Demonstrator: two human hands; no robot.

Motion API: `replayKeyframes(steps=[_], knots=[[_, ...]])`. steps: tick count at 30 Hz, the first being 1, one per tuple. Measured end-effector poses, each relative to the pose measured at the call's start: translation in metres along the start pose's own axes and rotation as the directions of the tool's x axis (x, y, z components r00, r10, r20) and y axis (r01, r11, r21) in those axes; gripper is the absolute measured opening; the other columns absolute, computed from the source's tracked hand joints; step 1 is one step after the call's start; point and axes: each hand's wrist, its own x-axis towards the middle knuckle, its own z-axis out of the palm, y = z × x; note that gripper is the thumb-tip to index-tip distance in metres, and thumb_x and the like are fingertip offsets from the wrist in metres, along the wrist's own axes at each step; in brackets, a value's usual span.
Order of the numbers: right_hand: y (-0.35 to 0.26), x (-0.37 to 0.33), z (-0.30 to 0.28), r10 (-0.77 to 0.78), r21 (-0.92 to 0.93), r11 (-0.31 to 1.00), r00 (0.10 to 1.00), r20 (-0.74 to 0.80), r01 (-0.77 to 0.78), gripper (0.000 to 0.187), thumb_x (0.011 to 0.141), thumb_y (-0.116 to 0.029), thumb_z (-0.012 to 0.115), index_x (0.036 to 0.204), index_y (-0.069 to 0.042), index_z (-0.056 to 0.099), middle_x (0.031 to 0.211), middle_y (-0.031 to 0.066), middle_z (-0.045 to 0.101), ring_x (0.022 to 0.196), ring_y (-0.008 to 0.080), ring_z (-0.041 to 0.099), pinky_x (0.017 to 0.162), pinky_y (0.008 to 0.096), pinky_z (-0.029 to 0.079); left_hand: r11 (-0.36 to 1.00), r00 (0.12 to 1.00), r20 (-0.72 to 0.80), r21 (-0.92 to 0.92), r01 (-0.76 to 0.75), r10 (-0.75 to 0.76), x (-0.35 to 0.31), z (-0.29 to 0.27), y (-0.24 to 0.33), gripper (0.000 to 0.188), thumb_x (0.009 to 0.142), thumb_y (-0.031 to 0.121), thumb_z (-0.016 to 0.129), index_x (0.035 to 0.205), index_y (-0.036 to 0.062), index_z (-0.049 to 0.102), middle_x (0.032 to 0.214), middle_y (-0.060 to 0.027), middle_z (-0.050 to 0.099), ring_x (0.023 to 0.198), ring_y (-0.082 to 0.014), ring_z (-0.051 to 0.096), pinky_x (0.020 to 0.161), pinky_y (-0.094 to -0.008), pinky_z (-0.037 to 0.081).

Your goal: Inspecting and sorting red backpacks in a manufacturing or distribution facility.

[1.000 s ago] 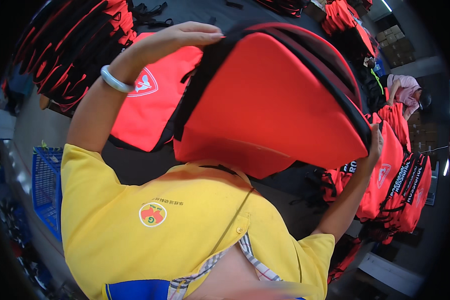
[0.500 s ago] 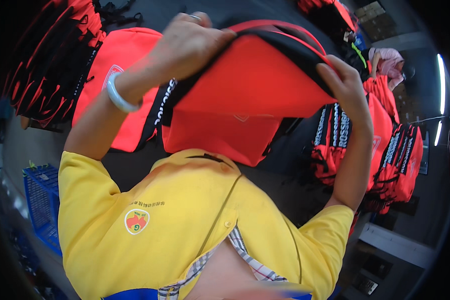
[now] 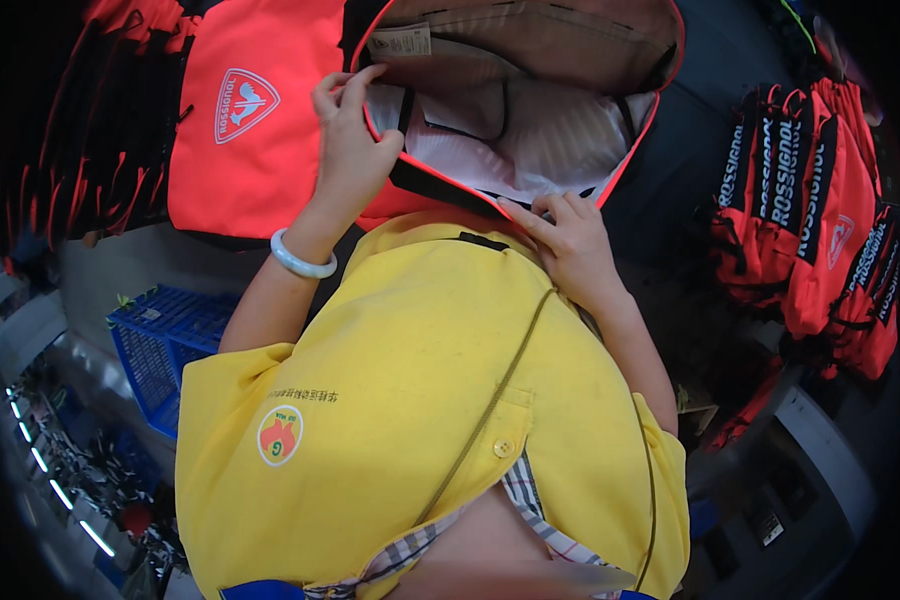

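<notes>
A red and black bag (image 3: 410, 180) lies in front of my chest with its wide mouth gaping up at me. Pale lining (image 3: 560, 130) shows inside, with a small white label (image 3: 400, 41) near the far left. My left hand (image 3: 355, 140), a pale bangle on its wrist, grips the left rim, its fingers hooked over the edge. At the near rim, my right hand (image 3: 570, 240) pinches the edge between thumb and fingers. The fingertips of both hands are partly hidden.
Left of the open bag lies another red bag (image 3: 250, 180) with a white emblem. Several red and black bags (image 3: 100, 130) stand stacked at far left, more red bags (image 3: 810, 220) at right. A blue plastic crate (image 3: 160, 360) sits low at left. The table (image 3: 690, 130) is dark.
The bag has come down from its raised, tilted position, and its mouth now shows the lining. Both hands have lowered toward my body, the right one shifting left to the near rim.
</notes>
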Motion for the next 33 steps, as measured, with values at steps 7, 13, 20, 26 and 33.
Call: replayKeyframes(steps=[7,13,20,26,33], knots=[[-0.009,-0.024,0.004,0.035,0.081,0.996,0.999,-0.026,-0.033,0.041,0.08,-0.014,0.071,0.12,-0.022,0.071,0.091,0.0036,0.061,0.082,0.0223,0.054,0.077,0.0364,0.04,0.955,0.967,0.202,-0.22,0.197,-0.153,-0.034,-0.012,-0.014,0.073,0.075,0.003,0.062,0.145,0.0078,0.04,0.15,-0.0216,0.026,0.121,-0.0297,0.051,0.101,-0.0366,0.044],[-0.01,-0.038,0.002,0.098,0.205,0.975,0.994,-0.05,-0.086,0.037,0.077,-0.004,0.065,0.11,-0.018,0.073,0.092,0.0026,0.064,0.087,0.0225,0.057,0.078,0.0369,0.042,0.631,0.835,0.483,-0.569,0.528,-0.263,-0.054,-0.011,-0.005,0.09,0.077,0.0,0.058,0.156,0.0074,0.015,0.156,-0.0166,0.026,0.137,-0.0255,0.039,0.107,-0.0323,0.038],[-0.016,-0.048,0.003,0.089,0.252,0.965,0.995,-0.042,-0.076,0.033,0.076,-0.004,0.067,0.106,-0.015,0.074,0.093,0.0033,0.066,0.087,0.0226,0.058,0.078,0.0373,0.043,0.716,0.889,0.381,-0.544,0.438,-0.254,-0.06,-0.008,-0.003,0.093,0.076,-0.001,0.055,0.157,0.0041,0.01,0.156,-0.0161,0.025,0.14,-0.0252,0.034,0.108,-0.0304,0.036],[-0.017,-0.051,0.0,0.095,0.254,0.964,0.994,-0.049,-0.08,0.032,0.074,-0.003,0.067,0.104,-0.013,0.074,0.094,0.0034,0.066,0.086,0.0222,0.058,0.078,0.0374,0.043,0.852,0.895,0.368,-0.354,0.385,-0.252,-0.052,-0.009,0.0,0.075,0.084,0.011,0.063,0.151,0.0038,0.031,0.153,-0.019,0.029,0.137,-0.0263,0.038,0.107,-0.0353,0.039],[-0.015,-0.046,0.003,0.076,0.302,0.952,0.996,-0.047,-0.058,0.031,0.069,0.004,0.063,0.096,-0.008,0.073,0.09,0.0037,0.065,0.084,0.022,0.057,0.075,0.0366,0.042,0.945,0.976,-0.065,0.272,-0.184,0.209,-0.034,-0.016,0.025,0.061,0.087,0.019,0.069,0.143,0.0088,0.046,0.133,-0.0221,0.051,0.126,-0.0296,0.051,0.104,-0.0404,0.042]])
